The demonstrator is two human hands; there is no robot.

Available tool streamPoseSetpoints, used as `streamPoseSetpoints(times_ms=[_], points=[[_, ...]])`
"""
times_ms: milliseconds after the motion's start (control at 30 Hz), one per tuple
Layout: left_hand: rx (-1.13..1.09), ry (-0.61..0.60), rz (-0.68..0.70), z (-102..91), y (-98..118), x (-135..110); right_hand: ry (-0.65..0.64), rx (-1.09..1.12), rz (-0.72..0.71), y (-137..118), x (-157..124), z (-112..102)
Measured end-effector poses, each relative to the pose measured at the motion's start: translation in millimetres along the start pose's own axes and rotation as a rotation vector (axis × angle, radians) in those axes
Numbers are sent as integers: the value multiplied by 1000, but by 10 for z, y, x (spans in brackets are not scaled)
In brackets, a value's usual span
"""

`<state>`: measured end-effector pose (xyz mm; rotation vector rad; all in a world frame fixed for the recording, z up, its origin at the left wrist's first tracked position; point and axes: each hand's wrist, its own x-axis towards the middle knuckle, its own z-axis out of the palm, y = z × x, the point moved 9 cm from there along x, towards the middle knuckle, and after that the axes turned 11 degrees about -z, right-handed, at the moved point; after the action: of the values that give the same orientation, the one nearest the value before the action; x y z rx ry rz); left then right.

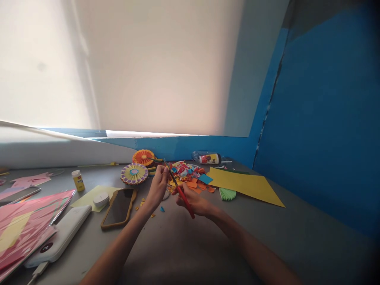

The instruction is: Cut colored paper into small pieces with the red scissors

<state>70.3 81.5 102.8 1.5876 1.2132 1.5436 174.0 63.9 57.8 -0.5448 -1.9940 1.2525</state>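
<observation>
Red-handled scissors (184, 201) sit in the right hand (192, 202), its fingers closed around the handles, with the slim blades angled up and across toward the left hand (157, 186). How far apart the blades stand is too fine to tell. The left hand's fingertips (162, 170) are pinched together just beside the blade tips, on something too small to make out.

Both hands hover just in front of a heap of cut paper scraps (184, 174) in red, orange, blue and yellow on a grey table (282, 241). Right of the heap lies a yellow card sheet (243, 186), with a green pleated paper fan (227, 194) just in front of it. Behind the heap stands a glue tube (209, 158) on a clear plastic bag. Left of it sit an orange paper rosette (143, 157) and a lilac-edged paper rosette (134, 174). Farther left, well apart from the heap, are a phone in a tan case (118, 208), a yellow-labelled glue bottle (78, 180), a white power bank (59, 237) and pink paper sheets (29, 225).
</observation>
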Motion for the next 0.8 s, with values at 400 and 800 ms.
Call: streamPoseSetpoints(times_ms=[400, 800], points=[[8, 14, 11, 23, 9, -16, 97, 34, -16, 178, 29, 11], [22, 25, 12, 15, 4, -16, 156, 106, 33, 109, 1, 23]])
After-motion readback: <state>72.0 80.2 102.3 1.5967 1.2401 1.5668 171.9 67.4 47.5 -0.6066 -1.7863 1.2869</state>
